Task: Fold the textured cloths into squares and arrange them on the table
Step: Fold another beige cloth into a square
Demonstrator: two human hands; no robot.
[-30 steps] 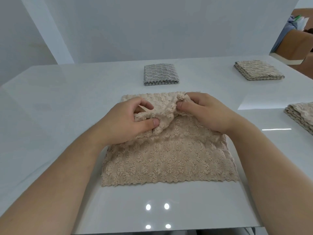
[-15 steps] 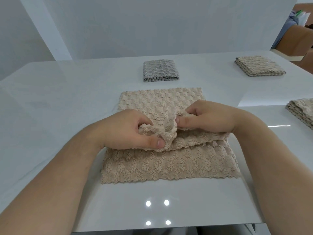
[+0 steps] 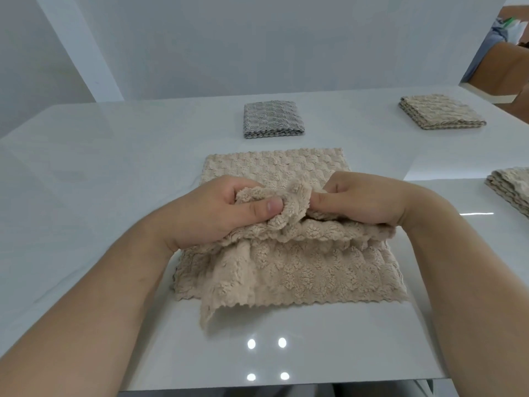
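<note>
A beige textured cloth (image 3: 303,276) lies in the middle of the white table (image 3: 114,173). Its far part is flat on the table. Its upper layer is bunched and lifted above the middle. My left hand (image 3: 217,213) grips the bunched edge between thumb and curled fingers. My right hand (image 3: 360,202) pinches the same edge just to the right. One corner of the lifted layer hangs down over the cloth's near edge on the left.
A folded grey cloth (image 3: 273,118) sits at the far centre. A folded beige cloth (image 3: 440,111) lies at the far right, and another folded beige stack (image 3: 512,190) sits at the right edge. A brown chair (image 3: 506,70) stands beyond the table.
Both hands have pulled the cloth's far edge toward me and raised it. The far part now lies uncovered, and a corner has dropped over the near edge.
</note>
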